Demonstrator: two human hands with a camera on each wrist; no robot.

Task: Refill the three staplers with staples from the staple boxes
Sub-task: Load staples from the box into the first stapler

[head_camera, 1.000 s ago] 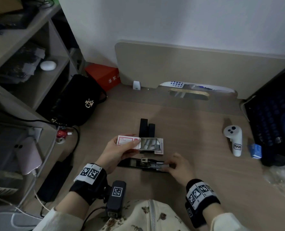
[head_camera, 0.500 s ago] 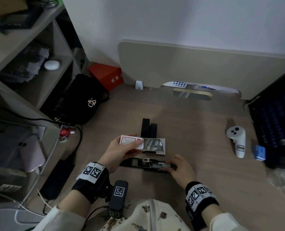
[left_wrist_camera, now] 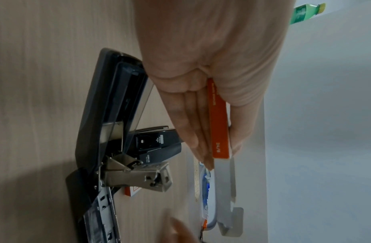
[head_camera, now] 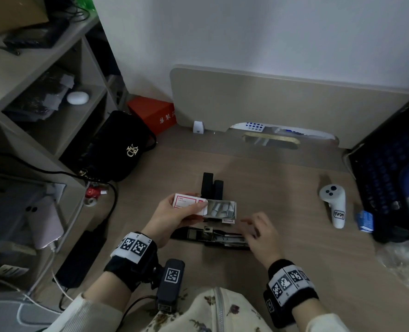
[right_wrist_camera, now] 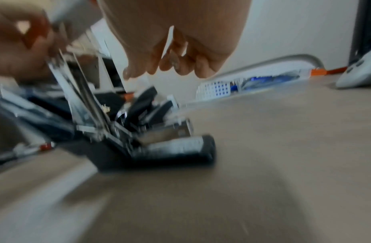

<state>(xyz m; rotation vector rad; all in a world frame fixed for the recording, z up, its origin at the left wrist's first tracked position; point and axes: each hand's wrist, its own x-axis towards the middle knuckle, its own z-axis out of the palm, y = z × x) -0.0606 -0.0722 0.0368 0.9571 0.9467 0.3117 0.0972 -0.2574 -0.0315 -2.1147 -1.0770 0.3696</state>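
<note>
My left hand (head_camera: 194, 208) grips a red and white staple box (head_camera: 185, 202) just above the desk. Its tray (head_camera: 220, 208) is slid out to the right, with staple strips showing inside. In the left wrist view the fingers (left_wrist_camera: 193, 125) and thumb pinch the box (left_wrist_camera: 220, 118) by its faces. Below the box a black stapler (head_camera: 210, 237) lies folded open flat, its metal magazine exposed. My right hand (head_camera: 250, 224) hovers over the stapler's right end, its fingers loosely curled and holding nothing. Two more black staplers (head_camera: 212, 186) stand side by side behind the box. Another small red and white box (head_camera: 228, 220) lies under the tray.
A white controller (head_camera: 334, 204) and a small blue box (head_camera: 365, 221) lie on the desk at the right, beside a dark keyboard (head_camera: 390, 176). A black bag (head_camera: 119, 149) and shelves stand at the left. Crumpled plastic (head_camera: 404, 262) sits at the lower right.
My right hand has lifted off the open stapler's magazine and moved up toward the slid-out tray. The left hand still holds the box in about the same place.
</note>
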